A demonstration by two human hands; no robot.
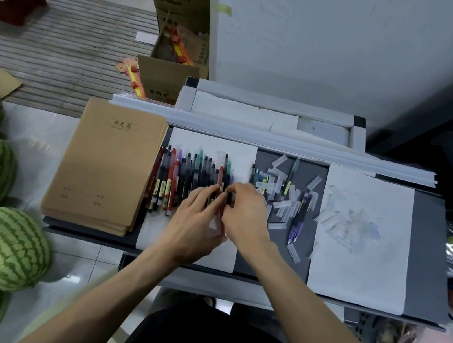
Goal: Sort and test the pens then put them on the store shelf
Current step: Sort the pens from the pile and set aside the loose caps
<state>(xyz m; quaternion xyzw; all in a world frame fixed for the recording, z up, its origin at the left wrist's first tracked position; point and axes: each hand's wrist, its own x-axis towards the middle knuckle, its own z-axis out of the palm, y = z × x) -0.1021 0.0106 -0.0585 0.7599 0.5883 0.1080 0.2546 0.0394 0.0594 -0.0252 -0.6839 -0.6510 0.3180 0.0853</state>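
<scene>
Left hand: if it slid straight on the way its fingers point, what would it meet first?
Probably the right end of the row of pens, just past the left hand; the right hand, pinching a dark pen, is close beside.

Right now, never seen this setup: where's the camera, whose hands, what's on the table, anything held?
There is no robot. One camera on a person's head looks down at their bare hands. On the grey table lie a stack of brown notebooks, a row of pens on a white sheet, loose clear caps and a second sheet with faint marks. Watermelons sit on the floor at left. The right hand pinches a dark pen over the row. The left hand meets it there, but blur hides whether it grips.
</scene>
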